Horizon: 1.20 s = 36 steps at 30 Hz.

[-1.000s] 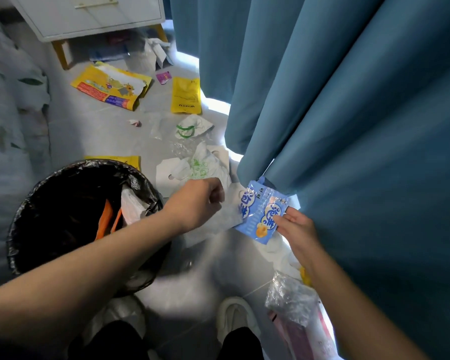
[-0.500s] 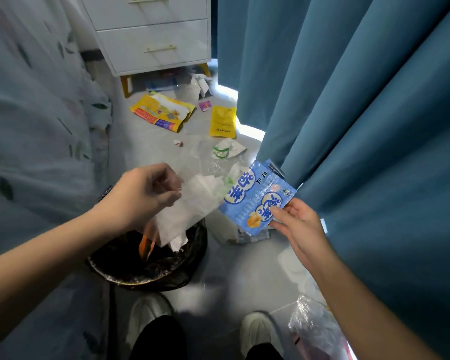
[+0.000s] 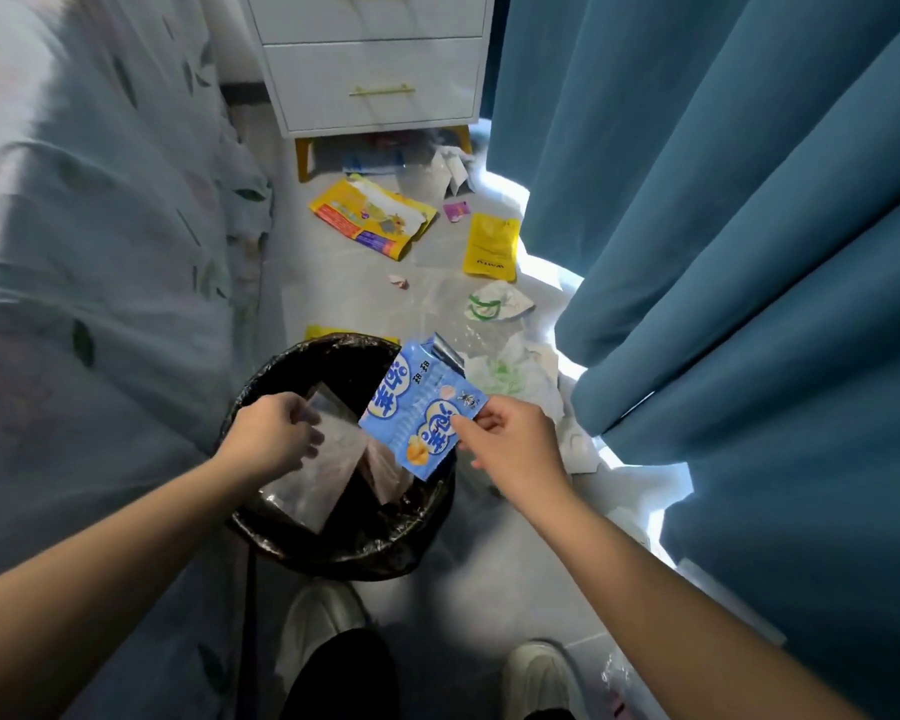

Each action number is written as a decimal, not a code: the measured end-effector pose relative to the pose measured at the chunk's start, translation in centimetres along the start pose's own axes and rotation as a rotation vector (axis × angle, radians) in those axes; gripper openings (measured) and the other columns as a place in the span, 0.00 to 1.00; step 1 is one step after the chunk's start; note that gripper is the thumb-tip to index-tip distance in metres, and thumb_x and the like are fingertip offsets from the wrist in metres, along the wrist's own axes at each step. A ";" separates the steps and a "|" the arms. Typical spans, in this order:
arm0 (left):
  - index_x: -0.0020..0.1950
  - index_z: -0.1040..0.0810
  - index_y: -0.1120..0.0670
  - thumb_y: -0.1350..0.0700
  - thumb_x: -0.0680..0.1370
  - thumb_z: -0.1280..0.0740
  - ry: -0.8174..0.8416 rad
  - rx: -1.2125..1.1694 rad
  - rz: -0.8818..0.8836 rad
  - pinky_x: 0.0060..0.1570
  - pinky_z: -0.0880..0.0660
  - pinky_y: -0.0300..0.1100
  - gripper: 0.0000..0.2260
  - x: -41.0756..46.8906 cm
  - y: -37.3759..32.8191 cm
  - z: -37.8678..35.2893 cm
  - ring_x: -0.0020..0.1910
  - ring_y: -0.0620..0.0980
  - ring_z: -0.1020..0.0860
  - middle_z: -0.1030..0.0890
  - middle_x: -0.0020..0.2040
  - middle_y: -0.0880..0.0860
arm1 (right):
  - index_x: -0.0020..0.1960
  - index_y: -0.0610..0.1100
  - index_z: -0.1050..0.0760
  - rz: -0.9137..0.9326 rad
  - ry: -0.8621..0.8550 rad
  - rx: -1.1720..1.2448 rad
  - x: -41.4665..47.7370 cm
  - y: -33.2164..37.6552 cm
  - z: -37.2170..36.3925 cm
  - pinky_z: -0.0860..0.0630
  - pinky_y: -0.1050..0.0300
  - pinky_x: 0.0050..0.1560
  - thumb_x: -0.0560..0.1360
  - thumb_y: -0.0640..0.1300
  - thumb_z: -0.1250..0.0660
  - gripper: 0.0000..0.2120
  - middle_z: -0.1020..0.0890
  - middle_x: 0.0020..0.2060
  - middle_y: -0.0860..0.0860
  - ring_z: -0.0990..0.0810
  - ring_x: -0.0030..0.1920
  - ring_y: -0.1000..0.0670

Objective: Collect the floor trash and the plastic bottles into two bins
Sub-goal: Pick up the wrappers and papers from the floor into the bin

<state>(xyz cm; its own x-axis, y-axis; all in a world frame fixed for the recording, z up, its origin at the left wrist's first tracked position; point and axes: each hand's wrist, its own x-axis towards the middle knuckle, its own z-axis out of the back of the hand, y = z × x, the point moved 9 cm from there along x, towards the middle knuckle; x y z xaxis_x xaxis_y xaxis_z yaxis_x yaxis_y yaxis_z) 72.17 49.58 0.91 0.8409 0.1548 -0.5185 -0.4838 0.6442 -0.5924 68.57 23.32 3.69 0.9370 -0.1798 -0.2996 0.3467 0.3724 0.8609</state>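
Note:
A round bin lined with a black bag (image 3: pixel 281 532) stands on the floor in front of my feet. My left hand (image 3: pixel 274 433) hovers over its opening and pinches a clear plastic wrapper (image 3: pixel 328 470) that hangs down into the bin. My right hand (image 3: pixel 510 441) pinches a blue snack packet (image 3: pixel 417 407) by its edge and holds it above the bin's right rim. Loose trash lies farther along the floor: a large yellow bag (image 3: pixel 372 218), a small yellow pouch (image 3: pixel 491 246), a white and green wrapper (image 3: pixel 494 302) and crumpled white plastic (image 3: pixel 510 374).
A blue curtain (image 3: pixel 723 252) hangs along the right side. A bed with a leaf-patterned cover (image 3: pixel 100 252) fills the left. A white drawer unit (image 3: pixel 375 59) on yellow legs stands at the far end, with more litter under it. A clear bag (image 3: pixel 619 683) lies by my right shoe.
Both hands have moved over the bin. The clear wrapper in my left hand now hangs inside it, and the blue packet has come from beside the curtain to above the rim.

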 end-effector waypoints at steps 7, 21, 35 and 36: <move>0.52 0.28 0.63 0.65 0.74 0.43 -0.185 0.387 -0.006 0.46 0.31 0.49 0.09 1.1 0.7 0.4 0.54 0.67 0.25 0.23 0.53 0.68 | 0.29 0.45 0.37 0.145 0.090 -0.506 0.7 2.3 -6.1 0.29 0.53 0.34 0.73 0.43 0.35 0.16 0.24 0.30 0.45 0.24 0.34 0.43; 0.59 0.28 0.59 0.58 0.75 0.35 -0.065 0.523 -0.010 0.54 0.27 0.51 0.13 4.1 3.5 -2.8 0.56 0.63 0.26 0.31 0.60 0.60 | 0.52 0.40 0.25 -0.128 0.456 -0.819 4.1 -3.0 -16.7 0.27 0.57 0.48 0.77 0.42 0.37 0.07 0.21 0.55 0.43 0.23 0.57 0.41; 0.77 0.49 0.52 0.55 0.77 0.40 0.475 0.722 -0.129 0.70 0.36 0.51 0.30 4.3 6.8 -10.9 0.73 0.58 0.36 0.51 0.79 0.56 | 0.61 0.40 0.24 0.133 0.474 -0.646 2.5 0.7 -12.2 0.24 0.52 0.55 0.76 0.41 0.38 0.15 0.20 0.55 0.41 0.22 0.56 0.42; 0.77 0.48 0.50 0.53 0.78 0.40 0.443 0.693 -0.124 0.72 0.39 0.52 0.30 4.3 6.3 -10.4 0.75 0.58 0.41 0.52 0.79 0.56 | 0.63 0.42 0.25 0.189 0.450 -0.609 2.1 1.4 -11.1 0.24 0.52 0.57 0.76 0.41 0.38 0.16 0.20 0.57 0.43 0.22 0.57 0.44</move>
<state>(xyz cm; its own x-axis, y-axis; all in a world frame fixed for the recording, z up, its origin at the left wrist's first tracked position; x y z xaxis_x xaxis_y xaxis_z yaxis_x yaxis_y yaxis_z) 70.25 46.50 -11.45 0.6348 -0.1633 -0.7552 -0.0131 0.9750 -0.2219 71.51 33.61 -0.28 0.8646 0.2748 -0.4207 0.0202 0.8175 0.5756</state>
